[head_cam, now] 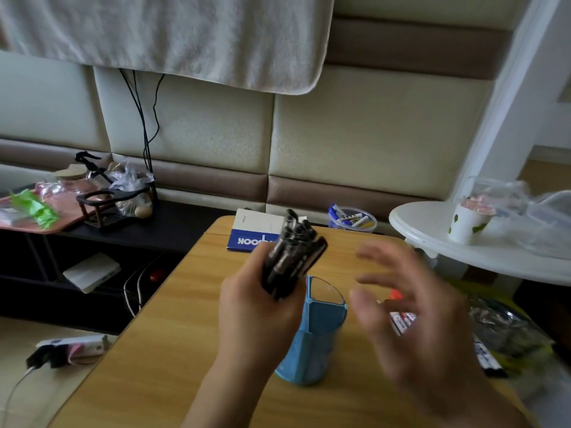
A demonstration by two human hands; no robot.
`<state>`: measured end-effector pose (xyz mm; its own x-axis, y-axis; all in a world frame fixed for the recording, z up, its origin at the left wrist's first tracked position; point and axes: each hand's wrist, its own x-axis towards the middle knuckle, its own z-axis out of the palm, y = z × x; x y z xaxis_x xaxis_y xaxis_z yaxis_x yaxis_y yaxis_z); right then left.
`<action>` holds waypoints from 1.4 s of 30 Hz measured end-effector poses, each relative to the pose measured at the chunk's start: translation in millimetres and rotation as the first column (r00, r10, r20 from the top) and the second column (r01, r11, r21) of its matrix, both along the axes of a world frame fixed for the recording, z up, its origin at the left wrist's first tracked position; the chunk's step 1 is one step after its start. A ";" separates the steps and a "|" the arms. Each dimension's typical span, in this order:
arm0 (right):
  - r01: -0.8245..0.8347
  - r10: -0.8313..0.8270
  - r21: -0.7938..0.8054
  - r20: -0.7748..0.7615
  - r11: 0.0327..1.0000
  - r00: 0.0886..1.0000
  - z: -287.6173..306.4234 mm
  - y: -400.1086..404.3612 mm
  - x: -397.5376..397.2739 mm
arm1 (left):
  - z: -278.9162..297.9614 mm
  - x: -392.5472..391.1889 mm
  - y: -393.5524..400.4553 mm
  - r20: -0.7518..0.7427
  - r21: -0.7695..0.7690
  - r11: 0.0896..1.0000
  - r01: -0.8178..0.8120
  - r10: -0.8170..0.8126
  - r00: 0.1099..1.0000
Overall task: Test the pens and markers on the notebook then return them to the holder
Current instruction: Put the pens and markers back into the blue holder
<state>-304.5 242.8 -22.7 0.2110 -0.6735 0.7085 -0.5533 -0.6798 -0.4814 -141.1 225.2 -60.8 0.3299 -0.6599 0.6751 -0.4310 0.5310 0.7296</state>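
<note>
Black pen bundle [292, 257] in left hand [256, 307] above blue mesh holder [312, 344]

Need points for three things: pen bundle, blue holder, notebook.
pen bundle [293, 257], head view, middle of the dark barrels above the left hand [256, 316] gripping them.
blue holder [312, 341], head view, its front wall.
notebook [256, 233], head view, cover where white meets the blue band.
</note>
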 end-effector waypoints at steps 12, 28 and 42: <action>-0.097 0.085 -0.332 -0.051 0.938 0.995 15.1 -35.6 55.4 | 0.1 -15.1 -0.2 0.252 -0.034 0.989 -0.142 0.146 0.957; 0.100 -0.046 -0.379 0.150 0.920 0.988 43.2 -99.4 -16.5 | -35.5 6.0 -8.1 0.150 0.377 0.925 0.047 -0.111 0.982; -0.149 0.110 -0.347 -0.128 0.926 0.986 16.1 -117.5 -40.8 | -35.3 1.2 -13.4 0.161 0.445 0.885 0.140 -0.233 0.959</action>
<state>-345.2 125.3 -6.6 0.3649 -0.3443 0.8650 -0.4829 -0.8643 -0.1404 -139.9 211.8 -96.1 0.0577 -0.9333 0.3543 -0.5182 0.2753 0.8097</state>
